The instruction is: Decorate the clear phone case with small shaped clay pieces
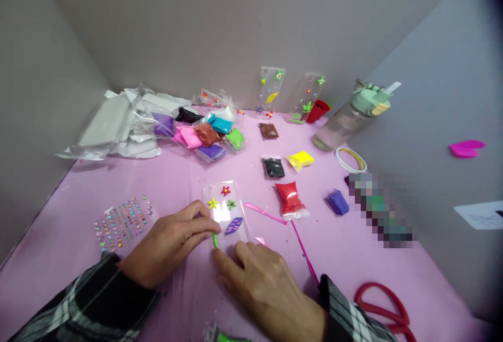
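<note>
A clear phone case (222, 216) lies flat on the table in front of me, bearing small clay flowers and a purple striped clay leaf (233, 225). Along its left edge runs a thin green clay strip (216, 240). My left hand (176, 237) has its fingers pressed together at the strip's upper end. My right hand (263, 279) spans the lower part of the case, its thumb at the strip's lower end and its other fingers curled near the right edge. The fingers hide the case's lower part.
Pink modelling tools (265, 213), a red clay packet (291, 199) and red-handled scissors (383, 305) lie to the right. A gem sticker sheet (123, 224) is at left. Clay packets (206, 135), two decorated cases (270, 92) and a bottle (348, 119) stand farther back.
</note>
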`<action>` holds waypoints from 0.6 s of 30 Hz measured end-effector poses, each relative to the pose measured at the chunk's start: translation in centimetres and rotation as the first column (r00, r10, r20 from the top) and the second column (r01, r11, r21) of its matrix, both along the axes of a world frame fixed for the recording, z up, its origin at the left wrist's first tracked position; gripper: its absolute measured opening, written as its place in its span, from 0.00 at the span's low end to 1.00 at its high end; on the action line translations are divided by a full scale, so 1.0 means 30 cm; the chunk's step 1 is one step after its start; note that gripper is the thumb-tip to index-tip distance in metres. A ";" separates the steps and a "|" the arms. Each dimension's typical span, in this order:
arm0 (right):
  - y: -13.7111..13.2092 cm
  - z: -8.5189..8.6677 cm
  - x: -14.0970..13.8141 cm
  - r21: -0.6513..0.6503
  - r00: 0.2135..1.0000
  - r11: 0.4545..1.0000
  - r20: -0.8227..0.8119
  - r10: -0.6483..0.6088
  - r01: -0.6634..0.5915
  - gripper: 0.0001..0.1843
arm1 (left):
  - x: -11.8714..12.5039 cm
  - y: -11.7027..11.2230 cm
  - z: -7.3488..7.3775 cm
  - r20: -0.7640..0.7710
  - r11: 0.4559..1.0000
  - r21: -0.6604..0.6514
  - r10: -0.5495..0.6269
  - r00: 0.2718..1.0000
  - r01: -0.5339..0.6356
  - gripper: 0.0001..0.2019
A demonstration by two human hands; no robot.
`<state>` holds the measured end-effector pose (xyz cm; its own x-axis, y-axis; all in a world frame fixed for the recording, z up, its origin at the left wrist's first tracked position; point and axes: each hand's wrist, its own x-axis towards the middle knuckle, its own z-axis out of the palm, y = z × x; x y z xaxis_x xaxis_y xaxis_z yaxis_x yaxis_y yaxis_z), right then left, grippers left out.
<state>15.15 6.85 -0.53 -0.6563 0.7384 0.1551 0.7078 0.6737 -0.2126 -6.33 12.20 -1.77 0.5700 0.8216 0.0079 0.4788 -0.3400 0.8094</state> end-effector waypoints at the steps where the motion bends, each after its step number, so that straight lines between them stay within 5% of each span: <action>1: 0.001 0.001 0.001 0.002 1.000 1.000 -0.004 -0.001 0.001 0.07 | 0.000 0.000 -0.001 -0.004 1.000 0.002 0.005 1.000 -0.005 0.11; 9: 0.007 -0.008 0.000 -0.003 1.000 1.000 -0.018 -0.024 0.024 0.05 | 0.002 0.004 -0.006 -0.008 1.000 0.013 0.008 1.000 -0.008 0.11; 18: 0.004 -0.019 -0.004 -0.044 0.999 0.998 0.006 -0.040 0.040 0.19 | 0.012 0.004 -0.004 0.007 1.000 0.029 0.003 1.000 -0.004 0.11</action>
